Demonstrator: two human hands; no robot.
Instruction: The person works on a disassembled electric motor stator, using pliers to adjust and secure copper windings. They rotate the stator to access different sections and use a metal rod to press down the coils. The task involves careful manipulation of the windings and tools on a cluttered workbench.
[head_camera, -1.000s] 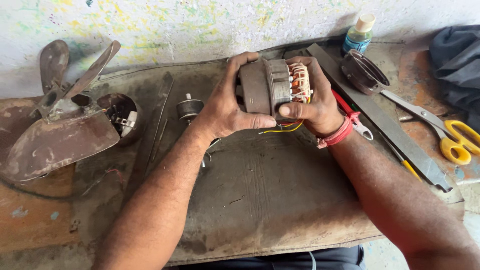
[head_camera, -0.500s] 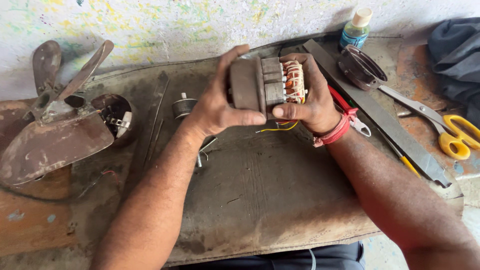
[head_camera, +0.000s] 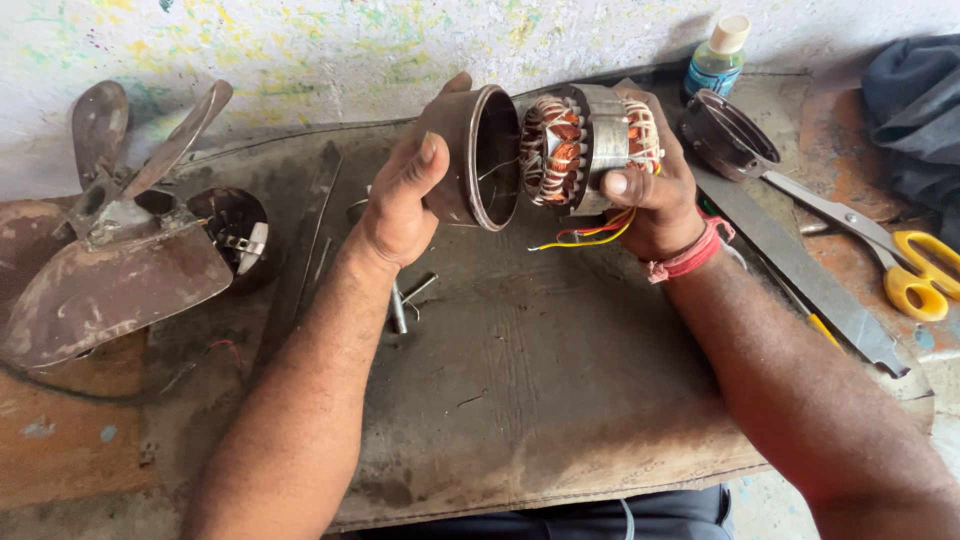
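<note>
The left hand (head_camera: 405, 205) wraps its fingers and thumb around a dark round metal cup-shaped cover (head_camera: 470, 155), open side facing right. Just beside the cover, the right hand (head_camera: 655, 195) grips a round metal motor core with copper wire coils (head_camera: 585, 145). Both are held up above the worn grey mat (head_camera: 520, 390) on the bench. Left of the cover lies a rusty metal fan blade (head_camera: 110, 270). Right of the core lie yellow-handled scissors (head_camera: 900, 270) and a small blue bottle (head_camera: 715, 65).

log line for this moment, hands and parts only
left hand: holds metal end cap | right hand: holds stator with copper windings | cap and stator: apart | scissors: on bench, untouched
</note>
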